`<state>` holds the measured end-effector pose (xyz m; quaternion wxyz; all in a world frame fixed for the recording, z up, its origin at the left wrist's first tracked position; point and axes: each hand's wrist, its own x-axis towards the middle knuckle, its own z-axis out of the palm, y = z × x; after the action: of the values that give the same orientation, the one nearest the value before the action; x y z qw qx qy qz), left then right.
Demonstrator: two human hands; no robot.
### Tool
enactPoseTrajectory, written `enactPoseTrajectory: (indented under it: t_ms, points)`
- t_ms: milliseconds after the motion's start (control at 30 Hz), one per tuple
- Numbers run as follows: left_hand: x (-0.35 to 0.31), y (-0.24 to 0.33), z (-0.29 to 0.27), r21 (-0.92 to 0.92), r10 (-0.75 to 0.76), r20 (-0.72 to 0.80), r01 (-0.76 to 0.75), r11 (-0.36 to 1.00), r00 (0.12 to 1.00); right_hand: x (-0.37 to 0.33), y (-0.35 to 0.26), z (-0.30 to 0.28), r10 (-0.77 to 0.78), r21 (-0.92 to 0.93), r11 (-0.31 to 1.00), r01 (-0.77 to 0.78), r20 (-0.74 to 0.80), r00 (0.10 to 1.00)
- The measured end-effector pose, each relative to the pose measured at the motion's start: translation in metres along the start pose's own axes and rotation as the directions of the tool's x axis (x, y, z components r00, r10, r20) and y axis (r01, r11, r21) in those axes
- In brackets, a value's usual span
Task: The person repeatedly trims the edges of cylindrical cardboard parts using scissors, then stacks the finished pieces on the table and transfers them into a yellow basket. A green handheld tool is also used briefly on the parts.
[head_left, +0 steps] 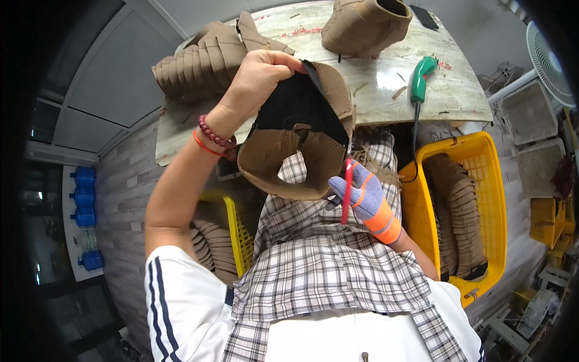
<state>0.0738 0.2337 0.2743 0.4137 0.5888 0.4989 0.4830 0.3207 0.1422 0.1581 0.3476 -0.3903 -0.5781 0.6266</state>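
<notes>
My left hand (260,77), bare, pinches the top edge of a brown boot upper (329,169) with a black lining, lifting it over my lap. The upper's wide opening faces me, and the checked apron shows through a hole in it. In a grey-purple and orange glove, my right hand (369,196) is closed around red-handled scissors (347,192), close to the upper's right edge. The blades are mostly hidden beside the upper.
A worn table (380,84) ahead bears a row of brown uppers (202,63), a standing upper (365,27), a corded green hand tool (420,81) and a black phone (424,17). Yellow baskets (496,211) with brown uppers flank my lap. A white fan (549,63) stands right.
</notes>
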Motion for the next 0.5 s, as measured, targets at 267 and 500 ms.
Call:
enactPoseTrajectory:
  t_ms: [267, 500]
  points:
    - [-0.078, -0.051, -0.013, -0.312, -0.161, -0.032, 0.144, 0.939, 0.986, -0.021, 0.028, -0.001, -0.012, -0.357, 0.934, -0.030, -0.113, 0.994]
    - [-0.177, -0.099, 0.053, -0.031, -0.023, -0.129, 0.019, 0.999, 0.991, -0.019, 0.043, 0.015, 0.015, -0.343, 0.939, -0.036, -0.062, 0.998]
